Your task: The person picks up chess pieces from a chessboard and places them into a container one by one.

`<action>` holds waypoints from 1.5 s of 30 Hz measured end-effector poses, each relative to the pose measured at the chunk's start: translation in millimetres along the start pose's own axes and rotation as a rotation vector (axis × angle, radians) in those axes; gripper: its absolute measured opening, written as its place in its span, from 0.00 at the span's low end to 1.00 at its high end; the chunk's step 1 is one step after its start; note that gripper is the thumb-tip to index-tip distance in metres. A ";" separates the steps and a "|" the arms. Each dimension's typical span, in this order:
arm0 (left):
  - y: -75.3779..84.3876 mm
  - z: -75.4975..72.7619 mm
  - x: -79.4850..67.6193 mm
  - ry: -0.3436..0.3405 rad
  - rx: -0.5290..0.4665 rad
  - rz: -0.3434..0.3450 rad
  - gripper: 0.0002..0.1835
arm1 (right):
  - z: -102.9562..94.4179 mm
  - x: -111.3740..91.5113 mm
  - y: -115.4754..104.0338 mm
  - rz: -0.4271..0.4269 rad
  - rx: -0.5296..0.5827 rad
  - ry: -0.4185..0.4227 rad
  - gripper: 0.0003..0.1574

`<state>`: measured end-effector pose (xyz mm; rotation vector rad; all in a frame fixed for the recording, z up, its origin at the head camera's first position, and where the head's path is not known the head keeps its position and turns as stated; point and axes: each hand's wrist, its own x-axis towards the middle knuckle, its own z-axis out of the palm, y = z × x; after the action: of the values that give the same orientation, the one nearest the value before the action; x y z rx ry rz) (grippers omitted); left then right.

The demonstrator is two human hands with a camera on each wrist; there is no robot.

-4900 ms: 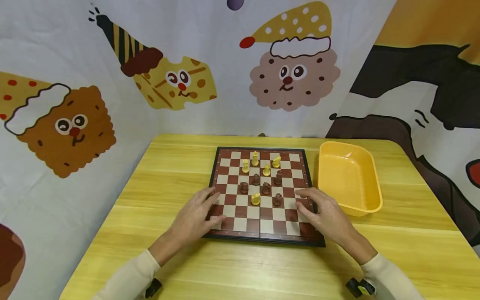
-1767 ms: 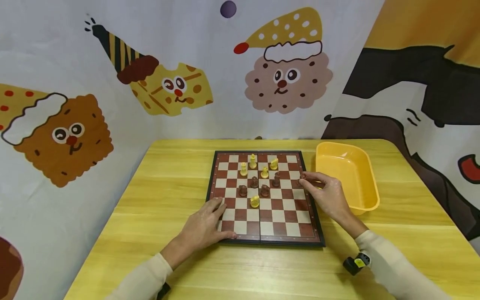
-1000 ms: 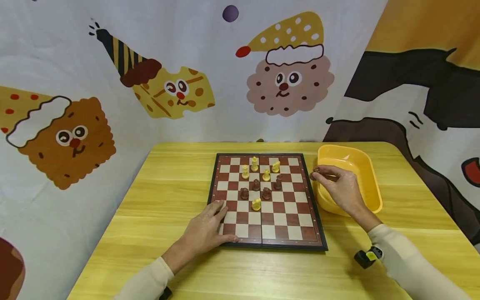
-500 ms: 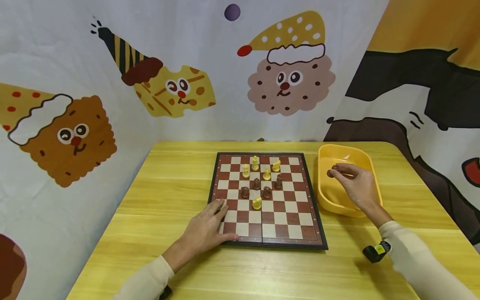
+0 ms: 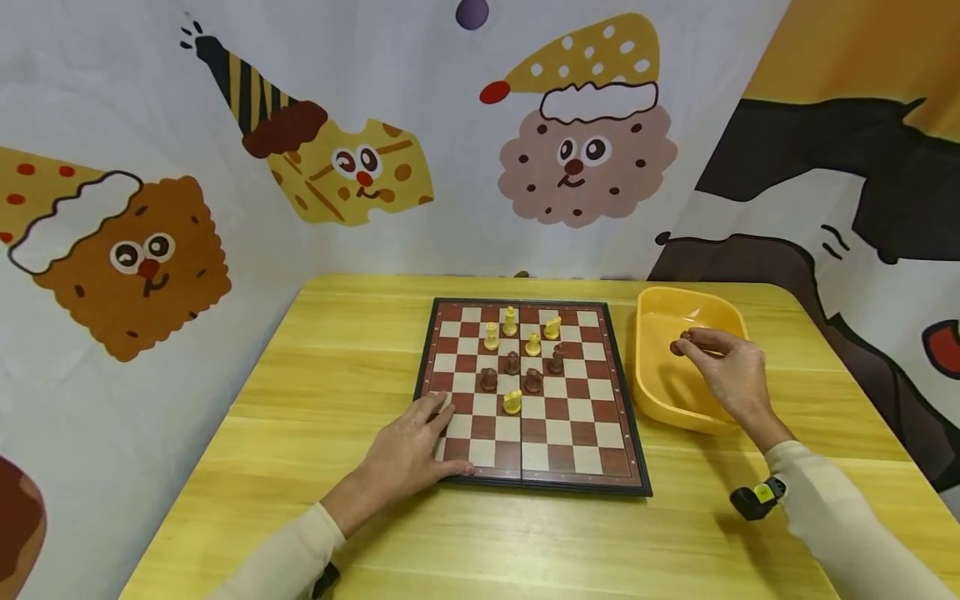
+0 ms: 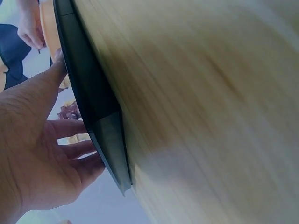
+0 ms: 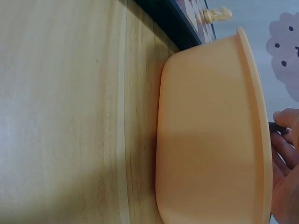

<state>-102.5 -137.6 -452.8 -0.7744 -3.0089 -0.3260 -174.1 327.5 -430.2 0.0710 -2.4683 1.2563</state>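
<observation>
My right hand (image 5: 735, 375) pinches a small dark brown chess piece (image 5: 681, 343) between thumb and fingers, above the yellow plastic tray (image 5: 652, 404). In the right wrist view the tray's side wall (image 7: 210, 135) hides part of that hand (image 7: 286, 154); the piece (image 7: 276, 128) shows as a dark tip. With loosely extended fingers, my left hand (image 5: 405, 442) rests on the front left corner of the chessboard (image 5: 558, 479). Its fingers touch the board's black edge (image 6: 88, 88) in the left wrist view. Several brown pieces (image 5: 532, 381) and several pale yellow ones (image 5: 512, 402) stand on the squares.
The wooden table (image 5: 300, 350) carries the board in the middle, with the tray close to its right edge. A white cloth with cartoon prints (image 5: 465, 167) hangs right behind the table.
The brown piece at the board's front right has left its square. My right hand has carried it rightward, past the board's edge, to above the tray. My left hand stays at the board's corner.
</observation>
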 end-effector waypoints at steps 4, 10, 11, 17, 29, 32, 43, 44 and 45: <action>-1.5 -0.7 0.3 0.007 0.011 0.009 0.55 | -0.6 0.8 1.3 0.026 -0.030 0.012 0.19; -1.0 0.5 -1.1 0.009 0.012 0.015 0.54 | -0.9 1.6 3.3 0.028 -0.076 0.012 0.19; -0.8 0.6 -1.2 0.008 0.012 0.013 0.54 | -0.6 1.7 3.6 0.031 -0.078 0.011 0.19; -1.0 1.0 -0.6 0.018 0.012 0.017 0.55 | -0.7 0.3 3.1 0.047 -0.088 0.009 0.21; -2.0 1.7 -0.5 0.016 -0.015 0.006 0.55 | -0.9 2.6 5.0 0.079 -0.071 -0.043 0.19; -1.6 1.7 -0.5 0.017 -0.010 0.006 0.54 | -1.4 2.3 6.0 0.078 -0.056 -0.045 0.18; -1.5 1.7 -0.7 0.023 -0.007 0.011 0.54 | -3.9 1.4 6.8 0.078 -0.067 -0.049 0.18; -1.6 1.8 -0.8 0.023 -0.009 0.011 0.54 | -4.2 1.8 6.1 0.077 -0.068 -0.048 0.18; -1.5 1.5 -0.9 0.022 -0.009 0.010 0.54 | -4.5 2.3 5.3 0.075 -0.072 -0.047 0.18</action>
<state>-102.3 -139.0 -454.7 -0.7817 -2.9840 -0.3457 -176.0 334.5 -431.2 -0.0104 -2.5761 1.2079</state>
